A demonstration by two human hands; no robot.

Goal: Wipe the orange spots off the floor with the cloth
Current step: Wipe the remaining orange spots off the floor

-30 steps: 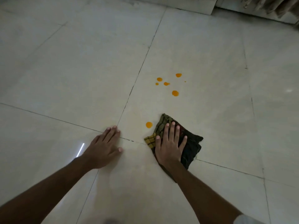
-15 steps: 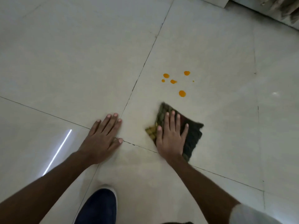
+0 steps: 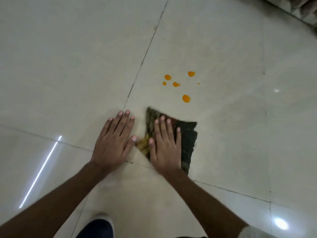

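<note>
A folded dark checked cloth (image 3: 187, 140) with a yellow corner lies flat on the pale tiled floor (image 3: 68, 66). My right hand (image 3: 164, 146) presses down on its left half, palm flat, fingers spread. My left hand (image 3: 115, 143) rests flat on the bare tile just left of the cloth, its thumb almost touching the yellow corner. Several orange spots (image 3: 186, 98) sit on the tile beyond the cloth; the nearest one is a short gap past its far edge, the others cluster farther away (image 3: 175, 84).
Dark grout lines (image 3: 142, 62) cross the floor and meet under my hands. A dark blue shoe with a white rim (image 3: 96, 228) stands at the bottom edge. Furniture bases (image 3: 301, 9) line the top right corner.
The orange spot left of the cloth is gone from view; the cloth slid left and forward over that place. My left hand has come closer to the cloth.
</note>
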